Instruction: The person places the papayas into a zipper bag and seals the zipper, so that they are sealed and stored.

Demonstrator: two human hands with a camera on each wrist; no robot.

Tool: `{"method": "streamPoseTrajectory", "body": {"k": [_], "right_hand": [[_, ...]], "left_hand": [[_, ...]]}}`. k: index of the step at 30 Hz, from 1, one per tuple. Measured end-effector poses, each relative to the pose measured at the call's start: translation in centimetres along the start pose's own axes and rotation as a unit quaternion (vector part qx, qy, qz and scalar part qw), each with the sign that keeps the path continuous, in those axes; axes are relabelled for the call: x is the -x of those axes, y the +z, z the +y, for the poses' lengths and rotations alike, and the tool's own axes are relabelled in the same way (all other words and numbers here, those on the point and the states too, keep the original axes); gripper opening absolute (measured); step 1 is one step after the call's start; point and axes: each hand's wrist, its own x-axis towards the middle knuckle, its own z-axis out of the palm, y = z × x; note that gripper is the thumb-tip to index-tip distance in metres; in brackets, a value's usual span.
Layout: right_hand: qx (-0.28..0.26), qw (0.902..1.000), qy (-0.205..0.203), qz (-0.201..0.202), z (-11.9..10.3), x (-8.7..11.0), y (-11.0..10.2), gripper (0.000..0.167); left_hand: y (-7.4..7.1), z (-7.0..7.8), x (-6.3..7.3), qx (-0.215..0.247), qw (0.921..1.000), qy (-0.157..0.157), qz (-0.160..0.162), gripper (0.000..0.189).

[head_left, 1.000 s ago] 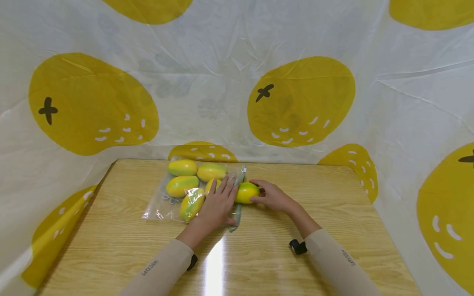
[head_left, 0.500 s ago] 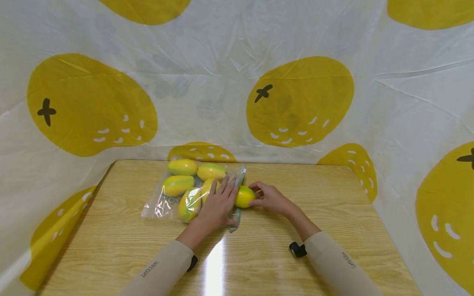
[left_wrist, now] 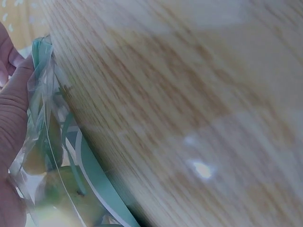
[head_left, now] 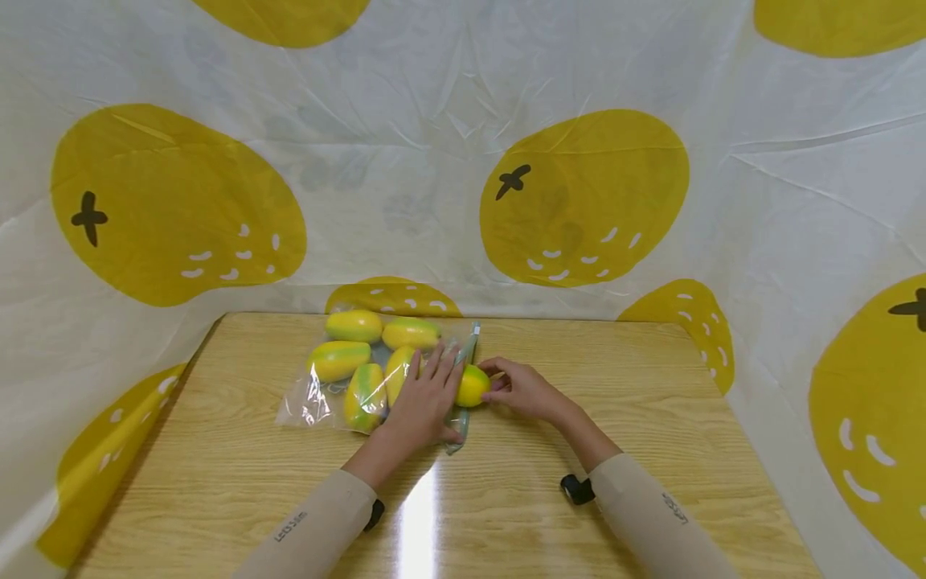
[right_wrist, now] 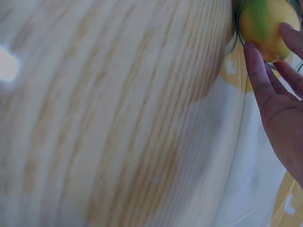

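Note:
In the head view a clear zip bag point(head_left: 295, 412) lies on its side with several yellow-green mangoes inside, one of them the front mango point(head_left: 365, 396). My left hand point(head_left: 422, 400) rests across the bag near its mouth, fingers spread and mostly straight. In the left wrist view its thumb point(left_wrist: 16, 101) touches the film beside the green zip edge point(left_wrist: 106, 182). My right hand point(head_left: 534, 392) holds another mango point(head_left: 473, 387) by its right end, at the bag's mouth. Thumb and fingertips meet its end in the right wrist view; the mango's far end is hidden.
A wooden table point(head_left: 615, 498) carries the bag towards its back left. White cloth point(head_left: 405, 193) printed with large yellow fruits rises behind the table and along both sides. Black wrist cameras point(head_left: 576, 489) sit at the cuffs of the beige sleeves.
My right hand has moved the held mango leftward, deeper into the bag's mouth. Mangoes inside have shifted left. My left hand has stayed in place.

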Motion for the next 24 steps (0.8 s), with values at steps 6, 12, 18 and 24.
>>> {"method": "streamPoseTrajectory", "body": {"k": [6, 12, 18, 24], "right_hand": [[-0.015, 0.9997, -0.014, -0.011, -0.2, -0.1, 0.7, 0.051], [-0.009, 0.9998, -0.019, 0.004, -0.2, -0.5, 1.2, 0.049], [-0.016, 0.9995, -0.025, -0.007, 0.0, -0.5, 1.3, 0.051], [-0.04, 0.998, -0.028, -0.039, -0.1, -0.3, 1.3, 0.062]], "left_hand": [[0.2, -0.1, 0.0, -0.003, 1.0, 0.003, -0.002, 0.141], [0.2, -0.2, -0.1, 0.003, 1.0, 0.006, -0.006, 0.143], [0.2, -0.1, 0.0, 0.007, 0.9999, 0.003, -0.008, 0.144], [0.2, 0.0, 0.0, -0.006, 1.0, 0.005, -0.002, 0.144]]}}
